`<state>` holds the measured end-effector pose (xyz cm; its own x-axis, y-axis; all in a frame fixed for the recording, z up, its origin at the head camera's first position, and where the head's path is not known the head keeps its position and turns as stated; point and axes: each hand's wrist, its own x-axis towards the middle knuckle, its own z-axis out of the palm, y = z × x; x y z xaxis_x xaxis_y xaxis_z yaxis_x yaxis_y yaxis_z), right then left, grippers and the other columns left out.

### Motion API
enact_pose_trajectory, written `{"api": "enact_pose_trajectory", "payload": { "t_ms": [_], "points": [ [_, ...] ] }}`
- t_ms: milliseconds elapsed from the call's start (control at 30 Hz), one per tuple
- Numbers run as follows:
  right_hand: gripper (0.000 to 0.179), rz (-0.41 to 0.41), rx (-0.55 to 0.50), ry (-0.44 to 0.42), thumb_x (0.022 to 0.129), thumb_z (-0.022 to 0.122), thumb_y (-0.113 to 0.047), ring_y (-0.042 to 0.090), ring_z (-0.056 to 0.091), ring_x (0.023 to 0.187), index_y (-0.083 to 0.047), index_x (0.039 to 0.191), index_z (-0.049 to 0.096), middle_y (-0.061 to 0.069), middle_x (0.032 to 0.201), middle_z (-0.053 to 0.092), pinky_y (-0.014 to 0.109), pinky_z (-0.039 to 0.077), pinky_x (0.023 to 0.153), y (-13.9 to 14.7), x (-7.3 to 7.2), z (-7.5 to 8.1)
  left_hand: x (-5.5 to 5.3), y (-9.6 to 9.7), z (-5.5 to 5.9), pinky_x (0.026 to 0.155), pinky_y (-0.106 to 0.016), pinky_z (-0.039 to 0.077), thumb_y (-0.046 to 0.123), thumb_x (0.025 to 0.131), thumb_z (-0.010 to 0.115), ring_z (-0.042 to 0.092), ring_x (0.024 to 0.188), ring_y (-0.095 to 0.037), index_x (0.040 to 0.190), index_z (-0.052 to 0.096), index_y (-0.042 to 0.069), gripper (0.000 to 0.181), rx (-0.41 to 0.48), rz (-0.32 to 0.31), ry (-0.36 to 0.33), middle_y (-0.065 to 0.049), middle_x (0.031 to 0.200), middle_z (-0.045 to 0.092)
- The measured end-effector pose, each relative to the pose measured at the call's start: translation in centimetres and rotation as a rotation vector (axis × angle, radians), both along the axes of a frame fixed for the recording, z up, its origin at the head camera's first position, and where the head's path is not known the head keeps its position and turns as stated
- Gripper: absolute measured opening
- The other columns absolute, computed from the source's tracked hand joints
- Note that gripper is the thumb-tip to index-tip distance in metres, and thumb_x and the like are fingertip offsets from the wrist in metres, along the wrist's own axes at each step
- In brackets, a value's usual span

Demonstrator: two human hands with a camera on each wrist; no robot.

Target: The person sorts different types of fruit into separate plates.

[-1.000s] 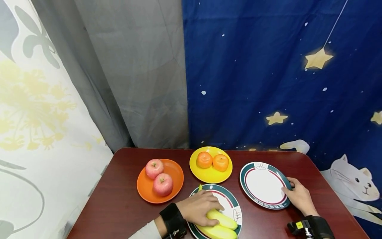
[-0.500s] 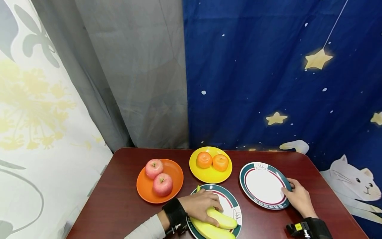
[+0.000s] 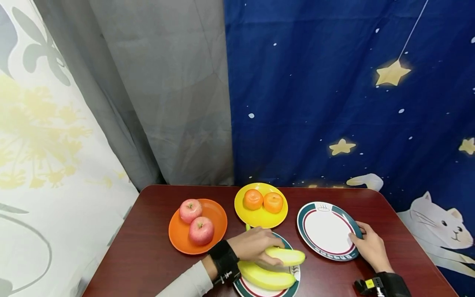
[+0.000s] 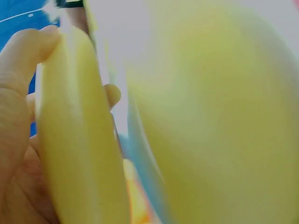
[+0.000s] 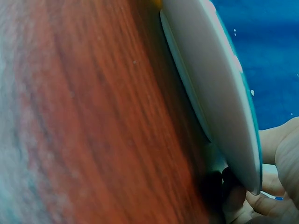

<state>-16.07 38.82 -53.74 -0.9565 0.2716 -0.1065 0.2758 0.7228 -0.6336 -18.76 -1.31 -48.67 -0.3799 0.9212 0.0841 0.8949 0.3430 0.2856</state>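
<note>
My left hand grips a yellow banana between thumb and fingers, raised off a second banana. That second one lies on a green-rimmed white plate, partly covered by the hand. In the left wrist view the held banana runs along the thumb, and a large blurred yellow shape fills the right side. Over on the right, my right hand pinches the rim of a matching plate with no fruit on it. Its thumb is on top; the right wrist view shows fingers below the rim.
An orange plate with two apples stands at the left. Behind the banana plate is a yellow plate with two oranges. Dark red wooden table; curtains hang behind its far edge.
My left hand has moved up and to the right, and one banana has come away from the other with it. The right hand has stayed on its plate's rim.
</note>
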Motion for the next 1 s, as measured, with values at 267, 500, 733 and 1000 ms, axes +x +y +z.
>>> {"api": "enact_pose_trajectory", "payload": {
  "t_ms": [267,500,733,1000],
  "points": [
    [0.066,-0.002,-0.01,0.012,0.103,0.062,-0.022,0.051,0.061,0.116,0.016,0.151,0.038,0.043,0.136,0.053,0.06,0.053,0.098,-0.2,0.0,-0.2,-2.0,4.7,5.4,0.049,-0.016,0.026,0.064,0.098,0.064,0.044,0.054,-0.003,0.115,0.056,0.025,0.044,0.087,0.182,0.142,0.012,0.071,0.046],
    [0.067,-0.004,-0.031,-0.006,0.102,0.067,-0.024,0.042,0.064,0.106,0.015,0.15,0.04,0.04,0.132,0.056,0.047,0.057,0.087,-0.8,-0.1,-0.4,-4.3,11.4,6.6,0.051,-0.017,0.032,0.053,0.095,0.073,0.051,0.059,-0.004,0.113,0.057,0.028,0.035,-0.011,0.238,0.281,0.014,0.074,0.051],
    [0.068,-0.008,-0.022,-0.018,0.102,0.066,-0.024,0.05,0.059,0.112,0.017,0.149,0.039,0.043,0.134,0.053,0.063,0.053,0.098,-0.6,0.0,-0.3,-4.7,17.6,2.8,0.054,-0.016,0.034,0.058,0.096,0.069,0.053,0.064,-0.002,0.119,0.059,0.034,0.035,-0.134,0.251,0.33,0.017,0.076,0.053],
    [0.065,0.003,-0.008,0.061,0.1,0.068,-0.025,0.04,0.066,0.106,0.014,0.146,0.047,0.039,0.128,0.062,0.044,0.057,0.087,-0.7,0.2,-0.4,-4.3,20.0,-2.3,0.057,-0.018,0.037,0.054,0.092,0.077,0.055,0.065,0.002,0.112,0.064,0.035,0.031,-0.181,0.242,0.328,0.021,0.08,0.06]
  ]
}}
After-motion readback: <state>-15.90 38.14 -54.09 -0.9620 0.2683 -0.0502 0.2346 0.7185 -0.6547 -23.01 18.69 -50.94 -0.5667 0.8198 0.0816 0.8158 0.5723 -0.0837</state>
